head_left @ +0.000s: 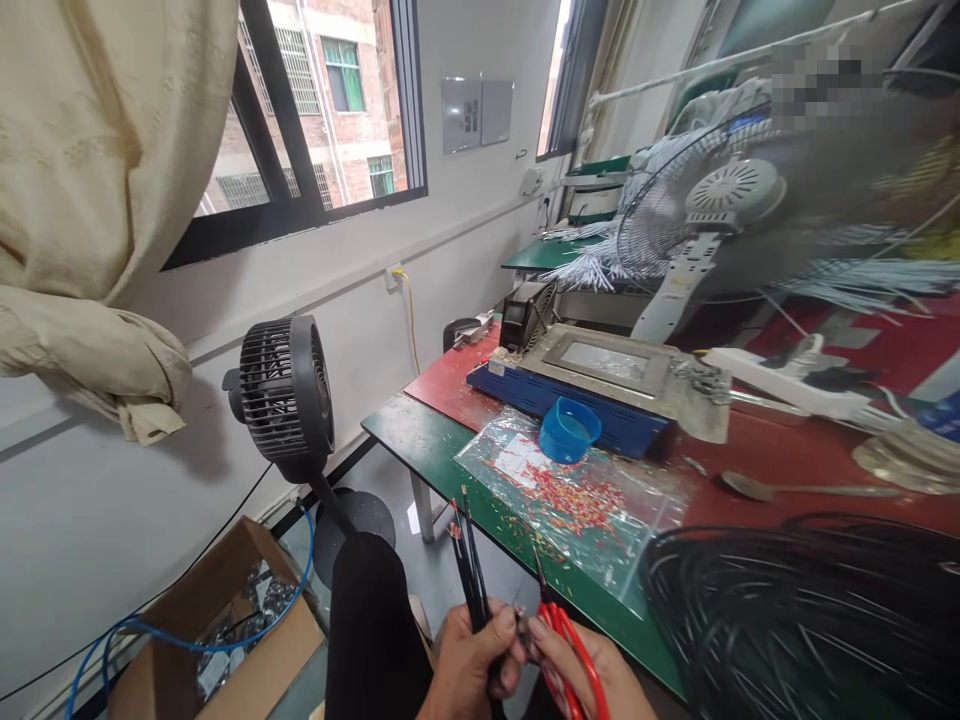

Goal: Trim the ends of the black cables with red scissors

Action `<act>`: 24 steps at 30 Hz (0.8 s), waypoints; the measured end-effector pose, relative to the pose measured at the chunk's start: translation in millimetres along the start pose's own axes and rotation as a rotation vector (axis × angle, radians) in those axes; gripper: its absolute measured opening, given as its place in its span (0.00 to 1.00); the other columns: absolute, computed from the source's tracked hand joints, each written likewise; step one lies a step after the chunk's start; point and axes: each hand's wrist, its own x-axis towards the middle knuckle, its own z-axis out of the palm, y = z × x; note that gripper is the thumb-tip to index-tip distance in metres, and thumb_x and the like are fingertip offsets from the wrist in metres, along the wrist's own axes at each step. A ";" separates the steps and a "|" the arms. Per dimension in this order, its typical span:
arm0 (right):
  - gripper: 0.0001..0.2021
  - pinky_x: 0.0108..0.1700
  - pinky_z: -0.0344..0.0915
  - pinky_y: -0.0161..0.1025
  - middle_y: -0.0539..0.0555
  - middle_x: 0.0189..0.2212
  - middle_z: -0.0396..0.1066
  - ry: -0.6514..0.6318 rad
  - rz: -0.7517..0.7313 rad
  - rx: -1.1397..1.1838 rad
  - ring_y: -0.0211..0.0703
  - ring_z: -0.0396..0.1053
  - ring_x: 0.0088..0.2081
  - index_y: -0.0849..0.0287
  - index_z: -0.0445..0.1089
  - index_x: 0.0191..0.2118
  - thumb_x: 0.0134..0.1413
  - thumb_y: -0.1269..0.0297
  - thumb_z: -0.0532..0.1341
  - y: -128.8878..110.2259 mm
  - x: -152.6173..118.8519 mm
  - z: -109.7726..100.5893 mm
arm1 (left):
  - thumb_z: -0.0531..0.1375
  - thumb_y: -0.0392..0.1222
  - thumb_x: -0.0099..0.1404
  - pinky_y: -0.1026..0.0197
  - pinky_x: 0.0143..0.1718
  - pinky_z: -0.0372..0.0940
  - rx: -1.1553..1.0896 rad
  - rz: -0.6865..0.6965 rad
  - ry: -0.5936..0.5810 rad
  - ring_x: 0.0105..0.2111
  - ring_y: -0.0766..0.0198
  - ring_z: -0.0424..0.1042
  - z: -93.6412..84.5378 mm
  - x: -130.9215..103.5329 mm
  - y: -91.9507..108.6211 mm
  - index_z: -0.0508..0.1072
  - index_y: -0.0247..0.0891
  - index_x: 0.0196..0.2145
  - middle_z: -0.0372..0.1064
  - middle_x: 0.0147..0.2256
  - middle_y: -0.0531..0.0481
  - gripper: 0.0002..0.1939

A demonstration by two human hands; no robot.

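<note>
My left hand (480,650) is closed around a few black cables (468,570) that point up and away from me, thin coloured wire ends showing at their tips. Red-handled scissors (574,655) lie in my right hand (585,660), their dark blades pointing up towards the table edge. The fingertips of both hands meet at a small dark piece (523,630) that I cannot make out. Just beyond, on the table, a clear plastic bag (622,570) lies flat under scattered red and yellow bits of insulation (574,500).
A blue round container (568,432) stands by a blue machine (570,400) with a metal top. Coiled black cable (810,620) covers the table's right side, near a spoon (795,488). On the left are a floor fan (289,395) and a cardboard box (217,640).
</note>
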 end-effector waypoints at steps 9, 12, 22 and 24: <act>0.39 0.21 0.51 0.32 0.49 0.16 0.55 0.029 -0.028 0.041 0.31 0.53 0.17 0.62 0.57 0.25 0.31 0.23 0.56 11.7 7.7 -8.1 | 0.67 0.63 0.44 0.70 0.15 0.36 0.028 -0.008 0.030 0.12 0.78 0.52 1.0 -0.6 -1.3 0.68 0.27 0.29 0.61 0.18 0.52 0.32; 0.39 0.21 0.50 0.32 0.49 0.16 0.54 0.057 -0.042 -0.001 0.31 0.53 0.17 0.62 0.57 0.24 0.31 0.23 0.55 3.4 4.2 -8.0 | 0.67 0.64 0.43 0.70 0.15 0.37 0.062 -0.002 0.039 0.12 0.78 0.51 -0.6 0.6 -4.0 0.67 0.28 0.27 0.60 0.17 0.53 0.31; 0.38 0.21 0.46 0.34 0.51 0.14 0.54 0.106 -0.075 -0.162 0.32 0.49 0.17 0.63 0.61 0.19 0.27 0.24 0.56 -8.2 -3.2 -3.2 | 0.66 0.65 0.43 0.70 0.14 0.38 0.083 0.033 0.037 0.12 0.78 0.50 -1.9 0.3 -7.8 0.64 0.30 0.22 0.55 0.14 0.55 0.31; 0.39 0.20 0.46 0.33 0.50 0.13 0.52 0.100 -0.048 -0.142 0.32 0.49 0.16 0.62 0.59 0.20 0.26 0.22 0.55 -3.8 -1.6 -4.6 | 0.66 0.64 0.44 0.70 0.15 0.38 0.081 0.034 0.043 0.12 0.78 0.50 -1.0 -0.3 -6.3 0.65 0.30 0.23 0.55 0.14 0.55 0.30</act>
